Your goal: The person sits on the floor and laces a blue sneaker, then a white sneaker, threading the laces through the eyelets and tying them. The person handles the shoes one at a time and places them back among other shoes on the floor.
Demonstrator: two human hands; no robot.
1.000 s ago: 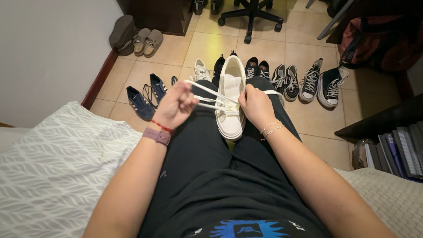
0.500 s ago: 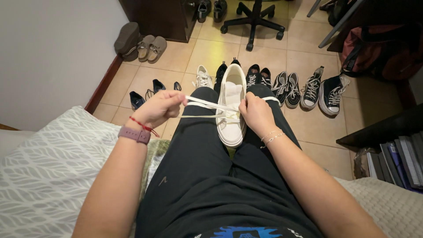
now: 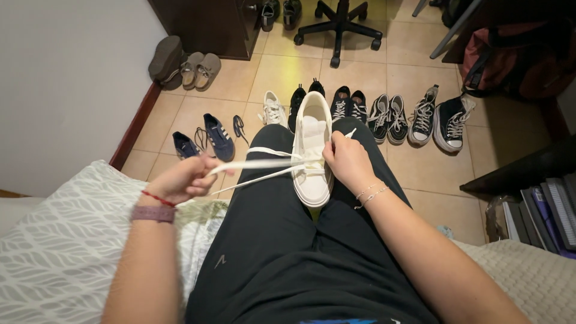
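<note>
Stretching lace (image 3: 258, 163) between left hand (image 3: 180, 180), sneaker (image 3: 312, 150).

Premises: a private home, a bedroom that also serves as a study; evidence as follows. A bed with a leaf-patterned grey and white cover (image 3: 66, 240) occupies the near side, set against a plain white wall (image 3: 66, 78) with a dark red skirting board (image 3: 135, 123); the floor is beige ceramic tile (image 3: 414, 57). A row of personal sneakers (image 3: 384, 114) stands on the tiles; a navy pair (image 3: 207, 139) and grey slippers (image 3: 195, 67) lie near the wall. A wheeled office chair base (image 3: 338, 27) and a dark wooden cabinet (image 3: 207, 24) stand at the far end; books and folders (image 3: 543, 213) are shelved low at the right; a reddish backpack (image 3: 510, 54) rests behind.
</note>
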